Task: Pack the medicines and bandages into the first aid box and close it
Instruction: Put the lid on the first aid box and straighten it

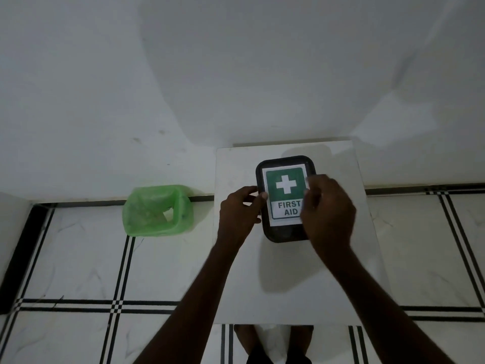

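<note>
Right edge of first aid box (286, 233) and end of its label (284, 190) covered by right hand (328, 214); last letters of "FIRST" partly masked. Right-hand fingers (312, 187) motion-blurred, grip on lid unclear. Left edge of box behind left hand (237, 216), fingers curled there. Box contents unseen, lid down. Both forearms cut by bottom edge. Bench (288, 285) legs out of sight beneath top. Inside of green bin (157, 210) veiled by liner. Feet below bench dim, cropped.
</note>
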